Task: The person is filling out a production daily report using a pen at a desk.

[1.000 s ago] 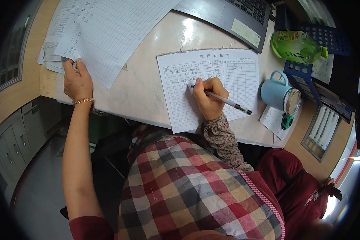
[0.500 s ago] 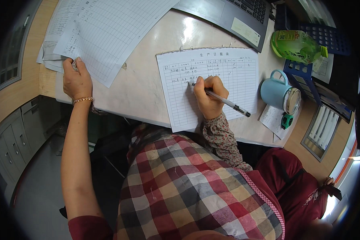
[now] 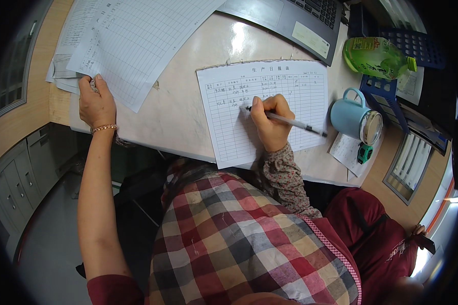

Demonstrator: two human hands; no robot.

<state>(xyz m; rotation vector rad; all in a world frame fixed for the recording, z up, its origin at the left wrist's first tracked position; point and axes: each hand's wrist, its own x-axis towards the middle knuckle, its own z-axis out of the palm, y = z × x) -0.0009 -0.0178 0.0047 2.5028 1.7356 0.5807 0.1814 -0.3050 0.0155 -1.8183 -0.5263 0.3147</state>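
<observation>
My right hand [image 3: 273,123] is closed around a clear-barrelled pen [image 3: 296,122] with a dark tip. The tip is at a handwritten row of a printed form [image 3: 229,137], and the hand rests on that sheet. To the left, my left hand [image 3: 97,103] lies at the desk edge beside the lower corner of a larger gridded sheet [image 3: 142,51]. Its fingers are curled, with something greyish between thumb and fingertips that I cannot make out. More printed papers [image 3: 66,51] lie under the gridded sheet.
A grey laptop [image 3: 290,25] stands at the back. On the right are a green drink bottle [image 3: 376,57] lying on its side, a light-blue mug [image 3: 348,114], a small green tape measure [image 3: 364,152] and blue plastic trays [image 3: 412,48]. Another person's hand [image 3: 419,230] shows at far right.
My right hand has shifted slightly right, and the pen has tipped flatter, its back end swinging up and to the right. My left hand stays in place.
</observation>
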